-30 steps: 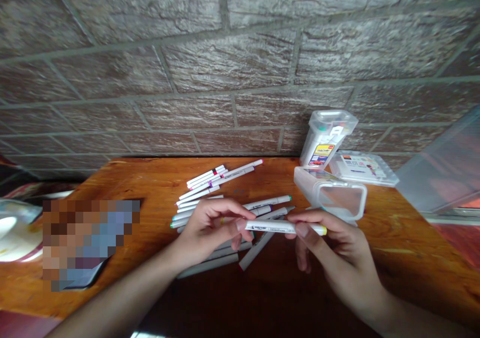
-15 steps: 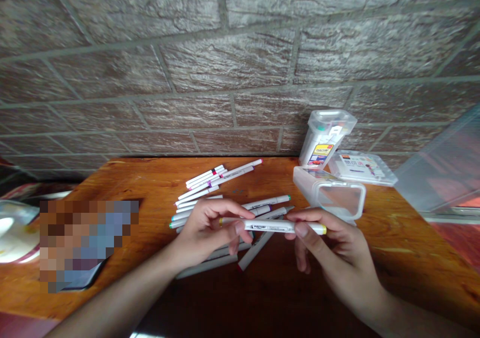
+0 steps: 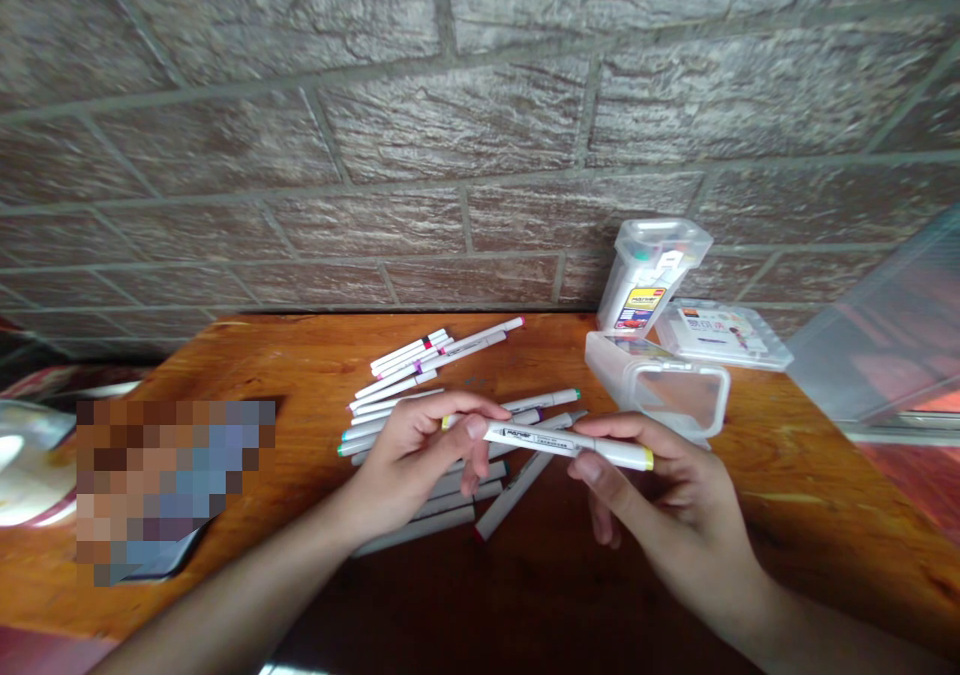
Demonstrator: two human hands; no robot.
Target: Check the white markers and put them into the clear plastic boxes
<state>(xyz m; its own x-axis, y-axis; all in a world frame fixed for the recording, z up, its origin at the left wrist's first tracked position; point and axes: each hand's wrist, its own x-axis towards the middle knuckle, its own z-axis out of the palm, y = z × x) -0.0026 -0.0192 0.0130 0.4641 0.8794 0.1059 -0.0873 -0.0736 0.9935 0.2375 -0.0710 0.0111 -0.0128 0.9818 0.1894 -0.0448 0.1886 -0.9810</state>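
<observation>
A white marker (image 3: pixel 536 438) with yellow ends and black print is held up over the table, its left end a little higher than its right. My left hand (image 3: pixel 420 455) is closed on it near the left end, pinching it between thumb and fingers. Around the right part is my right hand (image 3: pixel 667 495), index finger behind the barrel and thumb at its lower edge. Below and behind my hands lie several loose white and grey markers (image 3: pixel 525 480), partly hidden by my left hand. Farther back is another group of markers (image 3: pixel 405 350) with pink, purple and red marks.
A clear lidded case (image 3: pixel 649 280) with markers inside stands upright against the brick wall (image 3: pixel 495 125). In front of it an open clear case (image 3: pixel 667 365) lies on the wooden table (image 3: pixel 300 355), beside a flat printed clear box (image 3: pixel 724 335). On the left lies a pixelated flat device (image 3: pixel 180 550).
The marker has tilted, its left end rising and its print turning slightly. My right thumb has slid down from the barrel's front to its lower edge.
</observation>
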